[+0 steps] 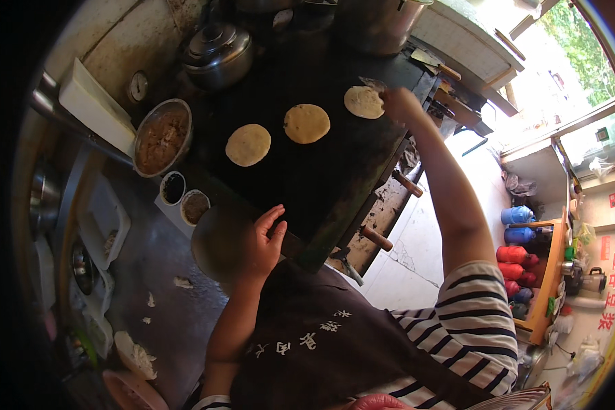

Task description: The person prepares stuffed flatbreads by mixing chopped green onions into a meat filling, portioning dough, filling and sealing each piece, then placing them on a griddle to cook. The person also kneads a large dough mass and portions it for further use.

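Three round flatbreads lie apart on a black griddle (287, 179): a left one (248, 145), a middle one with dark specks (307, 123) and a paler right one (364, 102). My right hand (401, 106) is at the right edge of the paler flatbread, its fingers partly hidden. A thin metal blade (373, 83) shows beside that hand at the flatbread's upper edge; whether the hand grips it cannot be made out. My left hand (270, 238) hangs near the griddle's front edge, thumb and fingers apart, holding nothing.
A metal bowl of brown paste (163, 137) and two small cups, one dark inside (172, 188), one brownish (195, 207), stand left of the griddle. Behind are a lidded pot (218, 56) and a large pot (376, 25). A wooden-handled scraper (435, 64) lies at the far right corner.
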Tool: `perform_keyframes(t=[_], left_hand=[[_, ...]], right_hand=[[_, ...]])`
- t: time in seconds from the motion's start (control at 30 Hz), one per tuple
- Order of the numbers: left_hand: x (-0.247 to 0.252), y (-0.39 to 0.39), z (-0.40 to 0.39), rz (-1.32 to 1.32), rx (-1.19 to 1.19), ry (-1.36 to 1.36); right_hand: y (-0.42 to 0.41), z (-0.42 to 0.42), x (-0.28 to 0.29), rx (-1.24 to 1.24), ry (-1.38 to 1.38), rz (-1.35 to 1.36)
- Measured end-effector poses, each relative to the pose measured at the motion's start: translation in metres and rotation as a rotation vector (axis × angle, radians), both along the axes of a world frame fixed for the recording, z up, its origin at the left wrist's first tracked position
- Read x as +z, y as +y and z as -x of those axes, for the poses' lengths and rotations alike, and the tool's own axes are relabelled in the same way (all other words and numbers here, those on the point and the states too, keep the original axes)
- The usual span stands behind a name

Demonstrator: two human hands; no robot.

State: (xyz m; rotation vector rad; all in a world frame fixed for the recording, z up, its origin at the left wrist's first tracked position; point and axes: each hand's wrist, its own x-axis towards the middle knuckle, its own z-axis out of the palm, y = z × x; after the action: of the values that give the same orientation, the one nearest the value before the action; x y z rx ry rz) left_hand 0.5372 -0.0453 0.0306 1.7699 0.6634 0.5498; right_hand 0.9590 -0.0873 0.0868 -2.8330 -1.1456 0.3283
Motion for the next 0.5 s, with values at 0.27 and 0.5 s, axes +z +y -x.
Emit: perform_keyframes(t=[0.27,0.5], left_hand=[[0.006,0.001,0.004,0.019,0.022,-0.011],[-0.002,0.013,0.071,-0.067,0.294,0.025]], right_hand=[[0.069,-0.031,0.055,-0.11,0.486,0.271],[0.102,0.043,0.097,0.423,0.17,0.239]])
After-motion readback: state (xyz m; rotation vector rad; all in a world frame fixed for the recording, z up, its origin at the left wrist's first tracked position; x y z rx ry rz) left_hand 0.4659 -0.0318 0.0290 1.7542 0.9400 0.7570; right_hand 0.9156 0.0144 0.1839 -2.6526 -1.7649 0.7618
